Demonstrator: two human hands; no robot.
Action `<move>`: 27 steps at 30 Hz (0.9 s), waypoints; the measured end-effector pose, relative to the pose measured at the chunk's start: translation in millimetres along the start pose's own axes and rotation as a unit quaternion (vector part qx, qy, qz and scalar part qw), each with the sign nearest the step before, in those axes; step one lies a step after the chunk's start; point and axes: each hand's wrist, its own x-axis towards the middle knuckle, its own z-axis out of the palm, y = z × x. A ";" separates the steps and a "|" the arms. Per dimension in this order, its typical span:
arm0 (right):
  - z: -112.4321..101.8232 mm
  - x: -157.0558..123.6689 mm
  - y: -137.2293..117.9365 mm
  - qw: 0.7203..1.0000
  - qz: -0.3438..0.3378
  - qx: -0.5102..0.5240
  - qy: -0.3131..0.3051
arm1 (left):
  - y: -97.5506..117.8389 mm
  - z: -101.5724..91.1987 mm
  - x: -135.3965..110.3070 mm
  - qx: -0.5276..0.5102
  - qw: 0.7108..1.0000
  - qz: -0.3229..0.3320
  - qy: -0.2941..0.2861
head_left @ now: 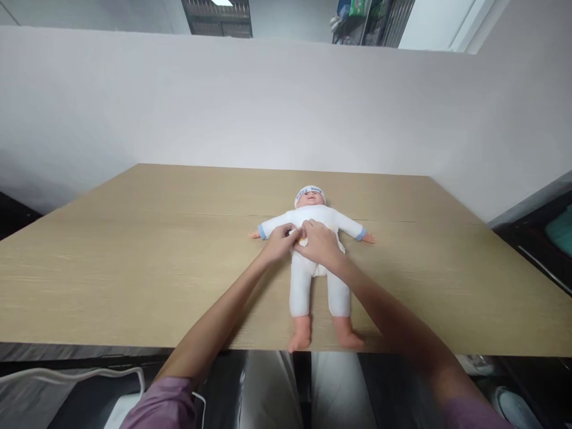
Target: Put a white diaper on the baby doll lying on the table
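A baby doll point(313, 280) in a white romper and a white cap lies on its back on a wooden table point(134, 268), head away from me, arms spread, bare feet at the near edge. My left hand point(280, 241) and my right hand point(318, 243) meet over the doll's chest. The fingers of both are curled and pinch the romper's front. A small yellow patch shows between the two hands.
A white partition wall point(223, 101) stands behind the table. White cables point(89, 375) lie below the near edge at left. A dark surface with a teal object point(562, 229) is at the far right.
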 end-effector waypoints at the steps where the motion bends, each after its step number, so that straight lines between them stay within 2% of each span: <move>1: -1.7 -1.1 3.5 1.000 -0.010 0.022 -0.001 | 1.4 3.2 1.7 -0.008 1.000 0.006 -0.011; 6: -8.1 -4.8 19.3 0.987 -0.052 0.150 -0.012 | 0.4 7.6 1.3 -0.043 0.998 0.031 -0.035; 11: 1.9 -2.2 19.4 0.995 -0.029 0.097 0.024 | -12.8 7.9 -1.2 -0.063 0.996 0.057 -0.013; 17: 1.2 -0.1 19.0 0.996 -0.013 0.082 0.023 | -33.5 10.9 -2.4 -0.048 0.994 0.074 0.061; 23: 1.7 3.7 26.1 0.984 0.008 0.176 0.041 | -44.2 13.8 -3.7 -0.035 0.994 0.067 0.075; 27: 5.4 5.0 34.4 0.967 -0.003 0.243 0.074 | -37.9 16.1 -7.0 -0.029 0.992 0.047 0.114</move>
